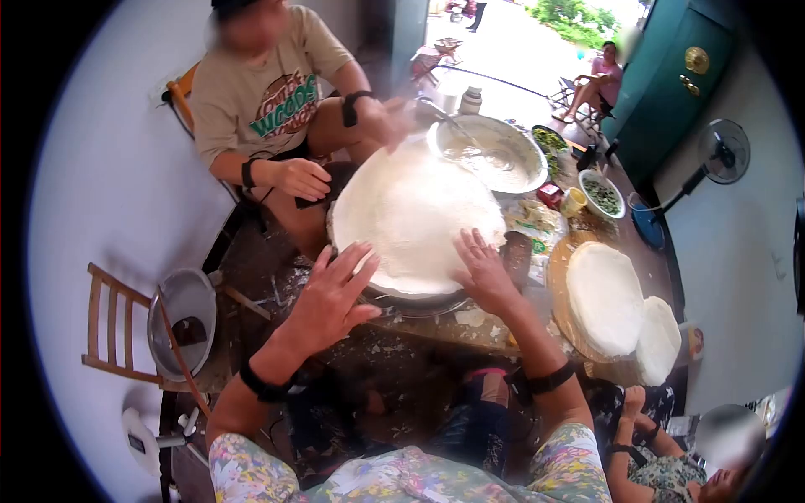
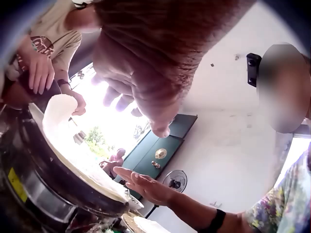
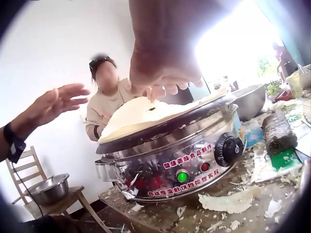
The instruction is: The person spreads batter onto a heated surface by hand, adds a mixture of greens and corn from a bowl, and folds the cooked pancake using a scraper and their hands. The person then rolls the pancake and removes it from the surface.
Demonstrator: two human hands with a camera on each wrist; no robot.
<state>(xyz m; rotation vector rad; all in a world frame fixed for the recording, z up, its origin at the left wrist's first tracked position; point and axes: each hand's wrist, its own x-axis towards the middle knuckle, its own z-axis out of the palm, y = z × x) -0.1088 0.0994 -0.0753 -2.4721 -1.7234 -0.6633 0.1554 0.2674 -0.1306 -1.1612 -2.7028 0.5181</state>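
A large round white sheet of dough (image 1: 419, 210) covers a round electric griddle (image 3: 165, 165), which has a dial and a lit green light. In the right wrist view the sheet's edge rises off the plate, with a small dark hole in it. My left hand (image 1: 327, 302) is at the sheet's near left edge, fingers spread; the left wrist view shows it raised above the griddle, holding nothing. My right hand (image 1: 486, 272) is over the near right edge, fingers extended; whether it touches the sheet I cannot tell.
Across the griddle sits a person in a tan shirt (image 1: 285, 109). A bowl of batter (image 1: 524, 172) stands behind right. Round white sheets (image 1: 604, 298) lie on a board at the right, near greens in a bowl (image 1: 602, 194). A basin (image 1: 189, 293) is at the left.
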